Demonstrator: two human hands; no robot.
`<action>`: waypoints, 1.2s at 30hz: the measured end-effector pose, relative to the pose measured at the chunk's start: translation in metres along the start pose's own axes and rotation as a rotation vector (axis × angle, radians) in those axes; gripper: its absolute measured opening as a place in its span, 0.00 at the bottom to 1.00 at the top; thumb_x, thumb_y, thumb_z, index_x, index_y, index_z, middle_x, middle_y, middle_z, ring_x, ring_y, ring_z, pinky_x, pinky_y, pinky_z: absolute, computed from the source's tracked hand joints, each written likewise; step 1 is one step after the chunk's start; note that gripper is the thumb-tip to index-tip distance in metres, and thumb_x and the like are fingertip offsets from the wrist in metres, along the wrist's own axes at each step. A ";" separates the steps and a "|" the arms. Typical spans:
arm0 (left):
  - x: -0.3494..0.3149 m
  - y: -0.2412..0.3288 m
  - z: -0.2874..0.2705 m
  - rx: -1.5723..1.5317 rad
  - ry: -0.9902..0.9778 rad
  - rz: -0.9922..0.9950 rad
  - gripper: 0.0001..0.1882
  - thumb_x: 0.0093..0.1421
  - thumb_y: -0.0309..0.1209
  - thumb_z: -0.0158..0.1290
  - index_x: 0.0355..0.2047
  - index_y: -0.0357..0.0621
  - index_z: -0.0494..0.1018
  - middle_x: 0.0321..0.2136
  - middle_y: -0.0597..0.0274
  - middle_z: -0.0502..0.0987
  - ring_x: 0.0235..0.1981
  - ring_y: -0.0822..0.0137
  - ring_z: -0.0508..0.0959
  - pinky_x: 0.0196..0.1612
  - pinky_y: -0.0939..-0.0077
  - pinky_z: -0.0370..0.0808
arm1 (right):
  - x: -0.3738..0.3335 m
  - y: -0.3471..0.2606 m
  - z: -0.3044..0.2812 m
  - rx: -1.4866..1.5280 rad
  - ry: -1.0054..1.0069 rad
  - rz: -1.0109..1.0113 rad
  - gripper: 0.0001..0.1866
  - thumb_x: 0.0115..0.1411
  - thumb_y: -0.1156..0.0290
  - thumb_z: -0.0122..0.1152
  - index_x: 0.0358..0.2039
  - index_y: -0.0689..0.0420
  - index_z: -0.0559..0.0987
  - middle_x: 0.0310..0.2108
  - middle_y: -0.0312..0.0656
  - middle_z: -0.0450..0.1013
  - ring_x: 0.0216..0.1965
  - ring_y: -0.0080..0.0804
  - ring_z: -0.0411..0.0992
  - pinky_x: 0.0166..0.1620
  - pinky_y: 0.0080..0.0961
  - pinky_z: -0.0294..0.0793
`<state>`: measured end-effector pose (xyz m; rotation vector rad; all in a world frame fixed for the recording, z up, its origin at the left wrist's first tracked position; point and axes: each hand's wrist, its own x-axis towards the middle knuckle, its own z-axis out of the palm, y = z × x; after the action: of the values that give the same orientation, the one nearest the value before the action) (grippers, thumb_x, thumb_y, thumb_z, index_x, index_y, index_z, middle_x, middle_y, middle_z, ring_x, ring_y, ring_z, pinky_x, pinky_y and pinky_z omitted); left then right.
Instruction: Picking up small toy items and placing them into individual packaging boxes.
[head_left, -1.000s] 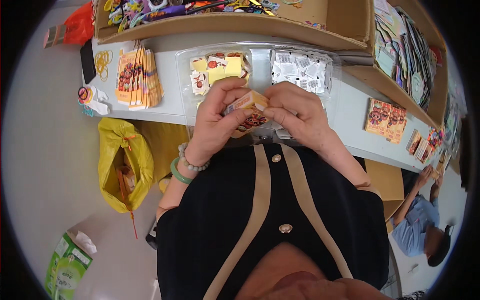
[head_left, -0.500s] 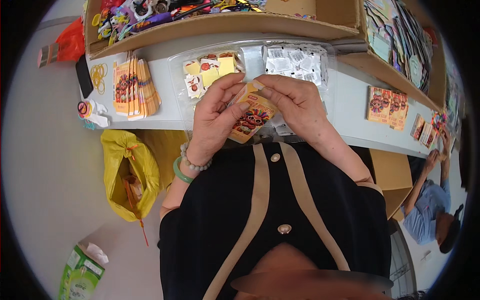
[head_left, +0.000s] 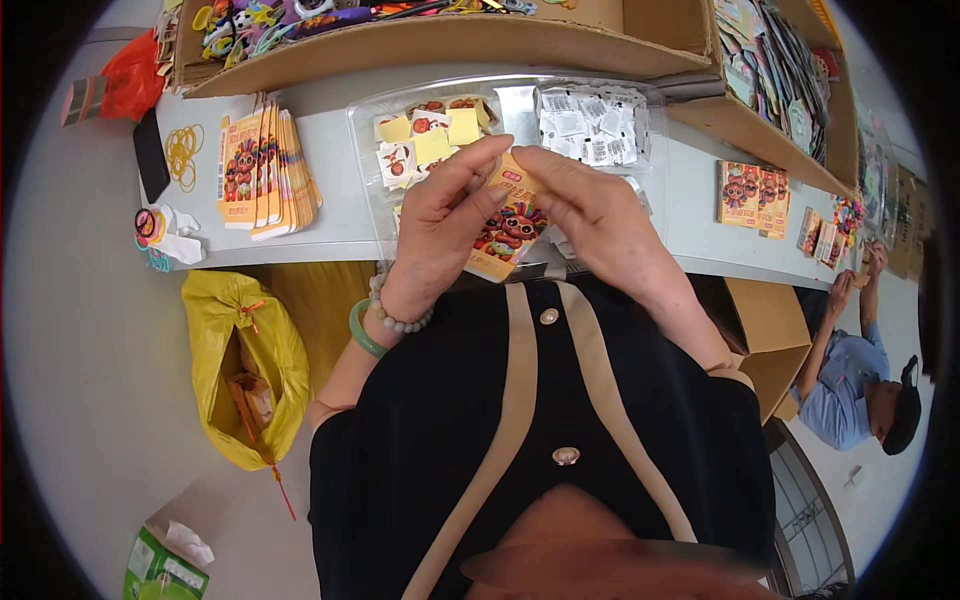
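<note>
A small orange printed card box (head_left: 512, 228) with a colourful cartoon figure is held in front of my chest, tilted. My left hand (head_left: 445, 215) grips it along its left side, thumb on the front. My right hand (head_left: 595, 205) is closed against its upper right edge, fingers over the top; the top end is partly covered by them. Beyond the hands lies a clear plastic tray (head_left: 358, 130). Yellow and white picture cards (head_left: 432, 148) fill its left part, and small white printed packets (head_left: 592, 125) its right part.
Left on the table are stacked orange boxes (head_left: 262, 175), rubber bands (head_left: 183, 155) and a black phone (head_left: 150, 155). Cardboard boxes (head_left: 480, 55) stand behind. More orange boxes (head_left: 752, 198) lie right. An open yellow bag (head_left: 225, 350) sits below the left edge. A co-worker (head_left: 850, 375) works far right.
My right fingers have moved from pinching the box's top to lying over its top and right edge. The whole view has shifted slightly.
</note>
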<state>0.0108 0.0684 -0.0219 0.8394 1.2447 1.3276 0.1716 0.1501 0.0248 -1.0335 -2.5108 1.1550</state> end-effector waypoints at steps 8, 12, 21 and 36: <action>-0.002 0.012 0.001 -0.344 -0.041 0.004 0.21 0.62 0.22 0.48 0.56 0.35 0.62 0.42 0.63 0.72 0.42 0.77 0.72 0.48 0.83 0.69 | -0.009 0.012 0.003 0.671 0.158 0.128 0.13 0.61 0.76 0.54 0.46 0.64 0.76 0.43 0.41 0.74 0.45 0.25 0.70 0.49 0.20 0.68; -0.002 0.015 0.007 -0.351 -0.007 0.017 0.22 0.62 0.21 0.48 0.57 0.35 0.61 0.43 0.62 0.71 0.43 0.77 0.72 0.48 0.83 0.69 | -0.011 0.014 0.000 0.769 0.105 0.106 0.13 0.60 0.76 0.54 0.45 0.64 0.76 0.43 0.41 0.73 0.46 0.26 0.70 0.50 0.21 0.67; -0.003 0.011 0.009 -0.317 -0.075 0.018 0.16 0.61 0.21 0.48 0.49 0.36 0.65 0.39 0.64 0.71 0.41 0.77 0.72 0.45 0.83 0.70 | -0.014 0.009 -0.010 0.575 0.212 -0.063 0.11 0.57 0.78 0.55 0.41 0.64 0.77 0.39 0.42 0.74 0.42 0.28 0.71 0.46 0.23 0.70; 0.024 0.030 0.018 -0.533 -0.045 -0.249 0.10 0.64 0.24 0.44 0.45 0.38 0.66 0.39 0.60 0.72 0.42 0.70 0.74 0.47 0.75 0.74 | -0.010 0.014 -0.030 -0.260 0.339 -0.612 0.24 0.42 0.81 0.60 0.43 0.54 0.75 0.46 0.42 0.72 0.52 0.48 0.67 0.48 0.40 0.70</action>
<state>0.0170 0.0994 0.0070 0.3228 0.8624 1.3375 0.1992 0.1683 0.0362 -0.3933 -2.4582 0.4489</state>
